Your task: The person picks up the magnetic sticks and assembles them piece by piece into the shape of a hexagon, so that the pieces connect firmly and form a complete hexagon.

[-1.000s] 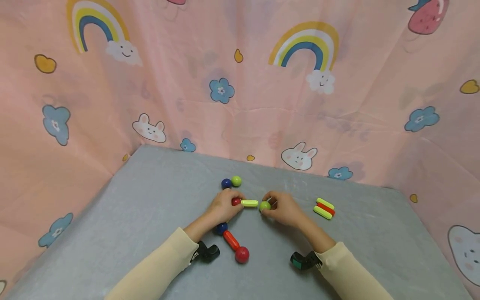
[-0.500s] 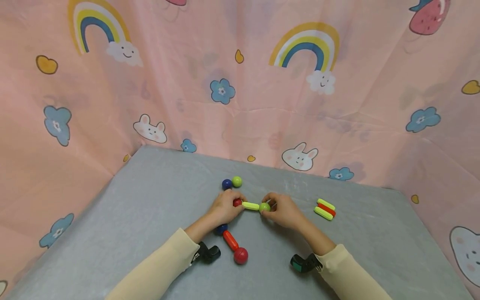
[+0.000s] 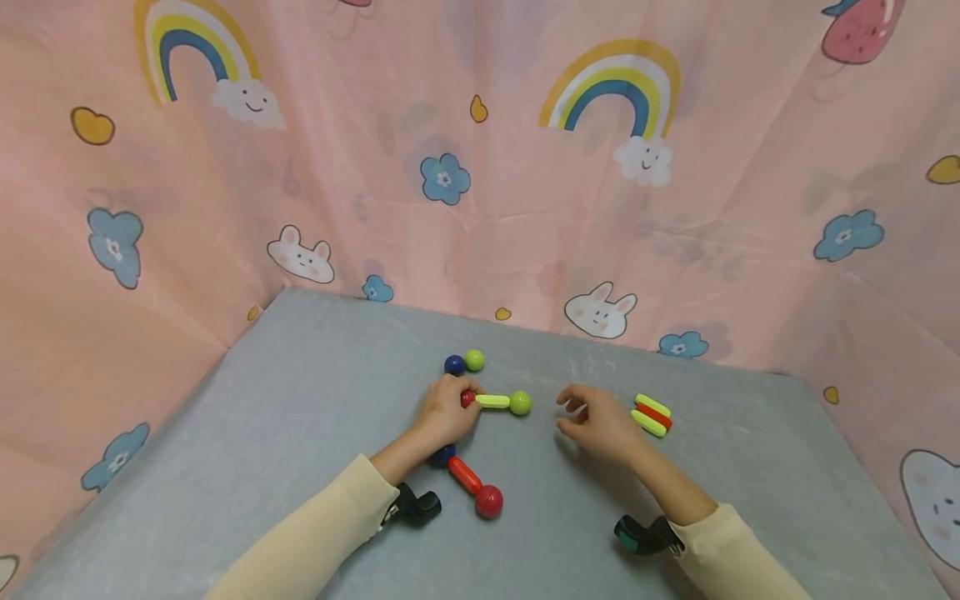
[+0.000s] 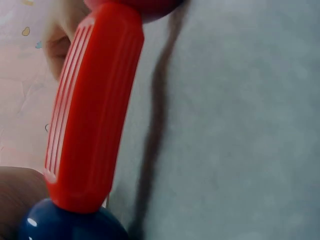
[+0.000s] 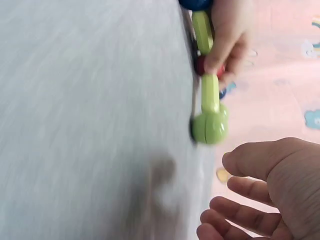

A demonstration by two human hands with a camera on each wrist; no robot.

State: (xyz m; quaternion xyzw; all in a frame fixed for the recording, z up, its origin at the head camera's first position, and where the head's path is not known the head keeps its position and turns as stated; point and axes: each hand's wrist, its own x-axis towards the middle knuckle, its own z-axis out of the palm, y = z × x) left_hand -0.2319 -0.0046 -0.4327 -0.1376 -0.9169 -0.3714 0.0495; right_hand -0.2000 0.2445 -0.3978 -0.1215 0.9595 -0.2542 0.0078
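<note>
My left hand (image 3: 444,412) pinches a red ball (image 3: 468,398) joined to a yellow-green stick (image 3: 492,402), with a green ball (image 3: 520,403) on its far end. Below that hand, a dark blue ball (image 3: 442,455) connects to a red stick (image 3: 465,475) and a larger red ball (image 3: 489,502). The right wrist view shows another green stick (image 5: 202,32) between the pinched red ball and a blue ball (image 5: 196,4). My right hand (image 3: 606,423) is empty, fingers loosely bent, right of the green ball and beside the loose sticks.
Behind my left hand lie a dark blue ball (image 3: 454,365) and a green ball (image 3: 474,360). Two yellow-green sticks (image 3: 648,423) flank a red stick (image 3: 654,411) at the right. A pink patterned curtain (image 3: 480,250) stands behind the grey tabletop (image 3: 315,367).
The green ball met the yellow-green stick's free end, and my right hand let go of it and drew away rightward. My left hand kept its pinch on the red ball.
</note>
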